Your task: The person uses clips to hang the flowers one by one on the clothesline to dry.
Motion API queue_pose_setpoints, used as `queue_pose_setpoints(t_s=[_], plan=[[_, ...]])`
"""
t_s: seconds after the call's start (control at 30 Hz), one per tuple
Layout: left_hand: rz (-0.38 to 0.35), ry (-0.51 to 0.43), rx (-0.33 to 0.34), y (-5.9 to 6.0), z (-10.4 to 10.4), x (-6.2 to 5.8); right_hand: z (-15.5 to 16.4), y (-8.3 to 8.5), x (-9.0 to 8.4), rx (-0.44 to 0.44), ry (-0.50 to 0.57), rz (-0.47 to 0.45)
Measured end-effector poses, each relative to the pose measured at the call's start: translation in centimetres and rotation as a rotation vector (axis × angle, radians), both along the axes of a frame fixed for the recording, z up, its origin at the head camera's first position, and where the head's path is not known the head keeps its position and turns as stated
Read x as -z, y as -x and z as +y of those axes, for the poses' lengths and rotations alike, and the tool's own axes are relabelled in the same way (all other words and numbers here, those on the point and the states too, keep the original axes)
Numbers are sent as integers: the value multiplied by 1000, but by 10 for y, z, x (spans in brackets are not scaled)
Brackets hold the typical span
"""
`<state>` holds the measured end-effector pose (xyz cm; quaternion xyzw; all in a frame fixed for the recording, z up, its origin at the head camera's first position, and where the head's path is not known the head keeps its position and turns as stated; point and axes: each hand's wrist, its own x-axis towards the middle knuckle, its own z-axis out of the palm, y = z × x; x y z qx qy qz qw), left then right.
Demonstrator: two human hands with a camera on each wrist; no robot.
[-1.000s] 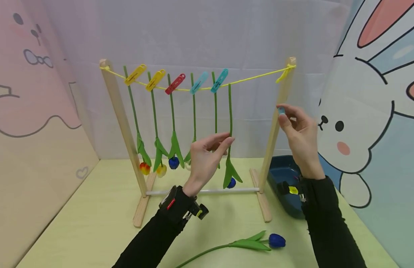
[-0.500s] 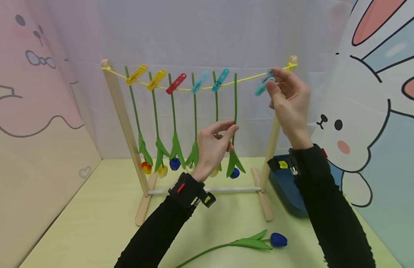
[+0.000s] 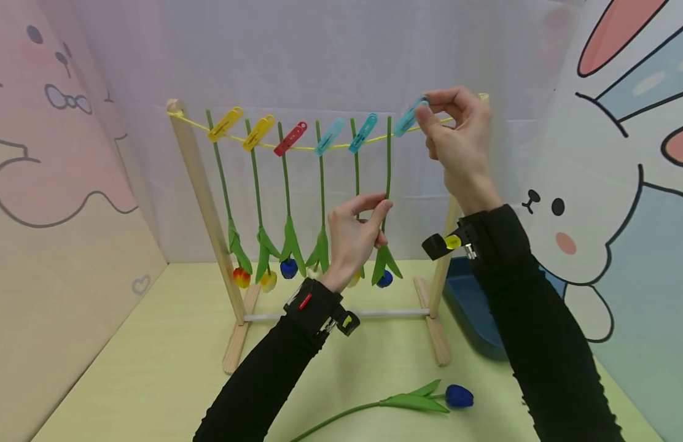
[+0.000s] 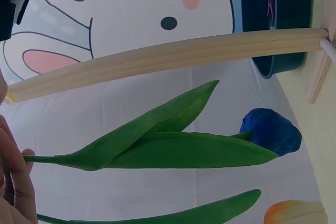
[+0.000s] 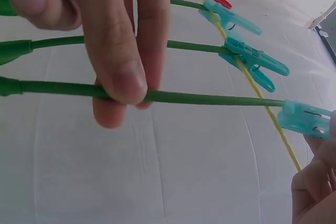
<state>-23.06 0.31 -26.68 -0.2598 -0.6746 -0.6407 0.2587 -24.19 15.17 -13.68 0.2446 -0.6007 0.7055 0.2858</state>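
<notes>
Clip at stem top, on the string.
Left hand (image 3: 354,236) pinching upright tulip stem (image 3: 388,159) mid-length; right hand (image 3: 454,138) above, pinching teal clip (image 3: 409,116) beside yellow string (image 3: 341,146).

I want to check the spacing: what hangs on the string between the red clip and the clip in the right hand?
Two blue clips, each holding a stem, hang between the red clip and the right hand's clip, in the head view.
</notes>
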Motion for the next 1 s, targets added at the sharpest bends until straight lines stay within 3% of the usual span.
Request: queue_pose_setpoints(t_s=[0.23,1.0], plan=[[22,1,-24,2,2,-2,-4,4,-2,-29,76,-59],[-3,5,-40,4,5,-5,-6,4,7,59,-44,-138]])
